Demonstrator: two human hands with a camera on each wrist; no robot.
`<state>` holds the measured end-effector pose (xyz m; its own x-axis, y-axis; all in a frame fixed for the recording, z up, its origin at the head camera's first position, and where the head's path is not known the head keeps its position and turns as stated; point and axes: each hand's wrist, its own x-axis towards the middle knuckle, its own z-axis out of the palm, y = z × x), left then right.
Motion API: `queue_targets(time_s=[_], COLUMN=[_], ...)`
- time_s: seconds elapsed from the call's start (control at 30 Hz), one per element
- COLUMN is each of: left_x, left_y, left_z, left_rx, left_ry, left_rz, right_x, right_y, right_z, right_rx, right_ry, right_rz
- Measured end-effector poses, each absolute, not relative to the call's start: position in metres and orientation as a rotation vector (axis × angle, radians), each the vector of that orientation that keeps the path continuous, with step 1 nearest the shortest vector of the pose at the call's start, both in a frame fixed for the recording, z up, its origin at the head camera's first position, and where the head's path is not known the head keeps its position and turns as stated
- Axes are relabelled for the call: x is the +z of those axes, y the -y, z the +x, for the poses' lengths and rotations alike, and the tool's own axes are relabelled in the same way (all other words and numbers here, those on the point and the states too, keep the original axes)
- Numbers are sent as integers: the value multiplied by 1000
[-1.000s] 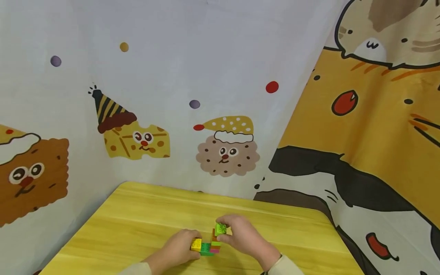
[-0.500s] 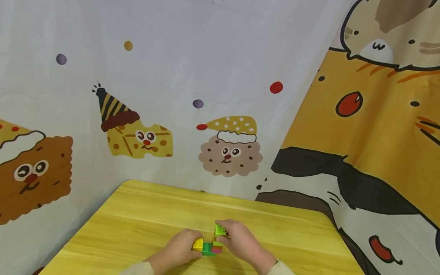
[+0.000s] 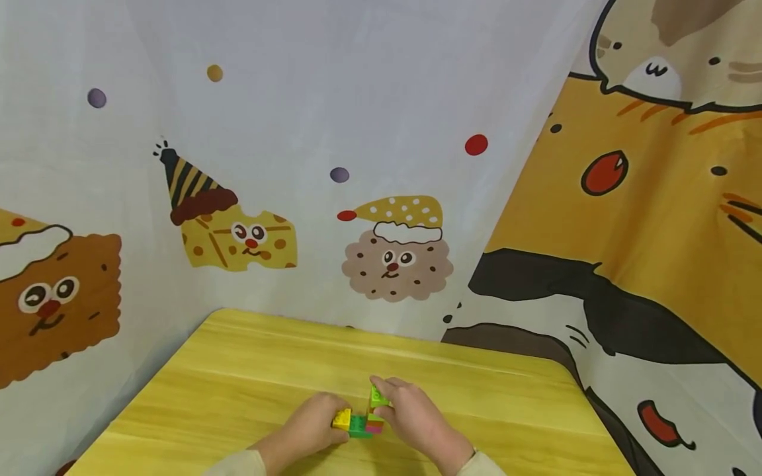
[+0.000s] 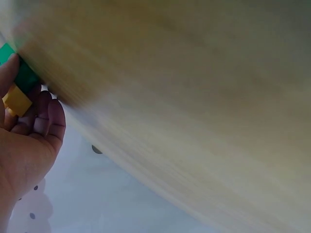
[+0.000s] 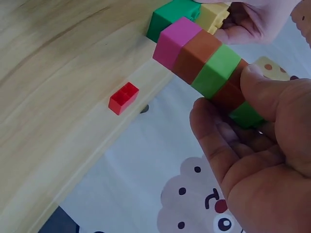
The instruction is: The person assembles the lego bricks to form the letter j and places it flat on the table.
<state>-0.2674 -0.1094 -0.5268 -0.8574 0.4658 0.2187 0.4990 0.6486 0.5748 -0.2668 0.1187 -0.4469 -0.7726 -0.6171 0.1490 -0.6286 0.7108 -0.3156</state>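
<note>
Several toy building bricks are joined in one piece over the table. My left hand (image 3: 309,426) pinches its yellow brick (image 3: 342,419) at the left end, beside a green brick (image 3: 359,426). At the other end a column rises from a pink brick (image 5: 177,43) through a brown brick (image 5: 197,57) and a light green brick (image 5: 216,72) to another brown one. A light green top brick (image 3: 378,395) caps it. Thumb and fingers of my right hand (image 3: 417,416) grip this upper part. In the left wrist view, the left thumb (image 4: 8,73) lies against the green brick.
A loose red brick (image 5: 123,98) lies on the table near its edge in the right wrist view; the head view does not show it. The wood-grain table (image 3: 268,357) has a rounded far edge. Behind it hangs a white cloth (image 3: 286,99) printed with cartoon figures.
The light green top brick, offset on the column a second ago, now sits more in line with it. My right fingers have closed in around the column. The left hand keeps its grip.
</note>
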Motion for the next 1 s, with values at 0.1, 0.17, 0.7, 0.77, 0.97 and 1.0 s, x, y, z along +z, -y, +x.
queue_targets(time_s=[0.1,0.17,0.7,0.77,0.97,1.0], left_x=[-526,-525,-519,-519,-518,-518], left_y=[110,110,112,110,103,102], left_z=[-267,-266,-247,-242,-235,-234], left_rx=[-999,-974,-903,-884,-784,-771], left_ry=[2818,2836,2894,2911,2947,2939], left_rz=[-826,-811,-817,-839,-927,-946], right_x=[-448,-449,-472,-480,-500,-501], right_y=[-120,-122,-135,-136,-138,-138], right_z=[-269,-271,-299,-300,-299,-299], right_rx=[588,650,1335,1435,1487,1442], right_ry=[2882,2893,2890,2945,3088,3099], right_rz=[1058,1068,866,777,700,714])
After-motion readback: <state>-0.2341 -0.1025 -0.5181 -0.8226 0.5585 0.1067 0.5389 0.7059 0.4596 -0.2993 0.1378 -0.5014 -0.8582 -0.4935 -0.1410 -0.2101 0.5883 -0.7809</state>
